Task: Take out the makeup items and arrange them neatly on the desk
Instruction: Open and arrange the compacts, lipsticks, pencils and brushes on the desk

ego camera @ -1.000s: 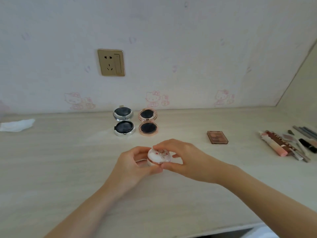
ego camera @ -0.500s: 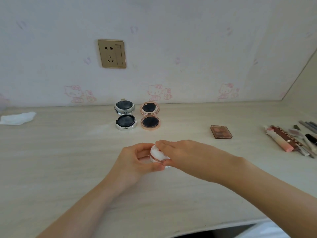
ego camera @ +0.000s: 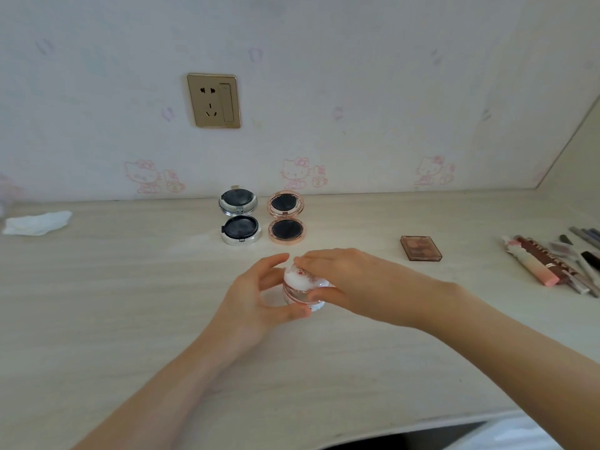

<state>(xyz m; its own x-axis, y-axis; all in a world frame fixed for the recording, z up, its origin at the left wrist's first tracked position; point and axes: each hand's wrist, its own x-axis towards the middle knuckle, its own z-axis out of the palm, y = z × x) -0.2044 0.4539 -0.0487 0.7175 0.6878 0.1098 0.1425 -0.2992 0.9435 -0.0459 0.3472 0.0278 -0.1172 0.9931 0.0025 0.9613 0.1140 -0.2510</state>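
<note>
- The small round white compact with a rose-gold rim (ego camera: pixel 303 287) is held just above the pale wood-grain desk (ego camera: pixel 97 303), at the centre of the view, between both hands.
- Its white lid is pinched by the right hand (ego camera: pixel 344 280), fingers pressed together over the top and thumb curled under the near edge; the base is cupped by the left hand (ego camera: pixel 256 303), thumb at 6 o'clock and fingers spread loosely at 11 o'clock.
- If the lid is forced, the base could be twisted out of the loose left grip and dropped.
- At 12 o'clock, the open silver round compact (ego camera: pixel 239 216) and the open rose-gold round compact (ego camera: pixel 286 217) lie side by side; they could be knocked if the held piece is set down carelessly.
- At 3 o'clock, the brown square eyeshadow palette (ego camera: pixel 420 248) and the row of lip tubes and pencils (ego camera: pixel 552 261) lie well apart.
</note>
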